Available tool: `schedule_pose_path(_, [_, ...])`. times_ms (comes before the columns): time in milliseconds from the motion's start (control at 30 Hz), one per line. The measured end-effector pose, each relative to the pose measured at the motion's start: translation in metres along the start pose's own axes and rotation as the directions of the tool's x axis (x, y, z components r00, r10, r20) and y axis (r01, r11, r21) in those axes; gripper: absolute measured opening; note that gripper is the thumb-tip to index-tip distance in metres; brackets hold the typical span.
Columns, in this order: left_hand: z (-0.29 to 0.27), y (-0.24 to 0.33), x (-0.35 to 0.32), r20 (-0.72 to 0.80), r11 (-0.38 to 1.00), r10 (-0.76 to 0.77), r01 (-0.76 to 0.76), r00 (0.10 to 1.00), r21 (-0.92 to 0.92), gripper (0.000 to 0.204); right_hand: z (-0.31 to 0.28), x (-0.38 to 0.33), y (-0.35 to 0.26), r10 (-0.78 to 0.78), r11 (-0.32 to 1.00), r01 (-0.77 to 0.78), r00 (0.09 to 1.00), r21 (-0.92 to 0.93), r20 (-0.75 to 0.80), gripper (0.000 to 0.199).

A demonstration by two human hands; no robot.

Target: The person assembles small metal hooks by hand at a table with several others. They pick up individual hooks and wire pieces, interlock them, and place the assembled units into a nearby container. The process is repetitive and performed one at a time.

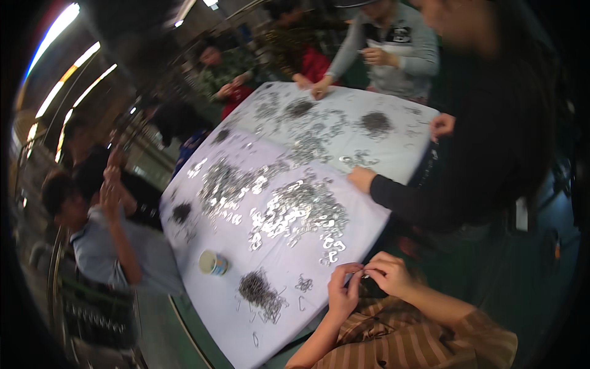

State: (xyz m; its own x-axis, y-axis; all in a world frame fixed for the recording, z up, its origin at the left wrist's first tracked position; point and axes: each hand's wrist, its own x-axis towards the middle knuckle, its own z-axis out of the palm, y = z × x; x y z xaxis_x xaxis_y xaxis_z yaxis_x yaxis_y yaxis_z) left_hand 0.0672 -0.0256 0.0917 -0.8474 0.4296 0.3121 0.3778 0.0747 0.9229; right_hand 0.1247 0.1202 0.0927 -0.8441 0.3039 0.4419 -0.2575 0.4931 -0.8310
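My left hand (pixel 344 290) and my right hand (pixel 391 274) meet just off the table's near right edge, in front of a brown striped shirt. The fingers of both are pinched together around a tiny item, of which only a small bright glint shows; its kind is too small to tell. Closest to them on the white-covered table (pixel 362 237) lies a broad spread of shiny looped metal pieces (pixel 301 212). Left of my hands is a dark heap of small thin pieces (pixel 255 288), with a few bent wire-like pieces (pixel 301 302) beside it.
A pale cup (pixel 212 262) stands near the left table edge. Other dark heaps (pixel 376 124) lie farther off. A person in black reaches a hand (pixel 362 178) onto the table from the right. Several people work along the far side; another raises both hands (pixel 112 190) at the left.
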Motion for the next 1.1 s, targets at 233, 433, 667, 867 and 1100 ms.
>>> schedule_pose_path(233, [-0.005, -0.002, -0.004, -0.030, 0.995, 0.089, -0.087, 0.996, 0.049, 0.012, 0.012, 0.010, 0.029, 0.062, 0.997, -0.057, 0.994, 0.059, -0.091, 0.008])
schedule_pose_path(433, [-0.006, 0.001, -0.015, -0.022, 0.983, 0.131, -0.127, 0.991, 0.132, 0.010, 0.056, 0.041, 0.073, -0.089, 0.960, 0.123, 0.985, -0.250, 0.145, 0.030])
schedule_pose_path(667, [0.003, -0.001, -0.023, -0.054, 0.986, 0.159, -0.157, 0.986, 0.047, 0.011, 0.081, 0.058, 0.092, -0.029, 0.945, 0.127, 0.951, -0.303, 0.309, 0.033])
schedule_pose_path(867, [0.004, 0.000, -0.025, -0.097, 0.982, 0.188, -0.186, 0.977, 0.033, 0.013, 0.079, 0.064, 0.091, -0.012, 0.956, 0.109, 0.943, -0.273, 0.333, 0.025])
schedule_pose_path(1100, [0.002, 0.003, -0.022, -0.049, 0.990, 0.141, -0.140, 0.989, 0.027, 0.012, 0.078, 0.070, 0.088, 0.037, 0.946, 0.057, 0.959, -0.319, 0.282, 0.017])
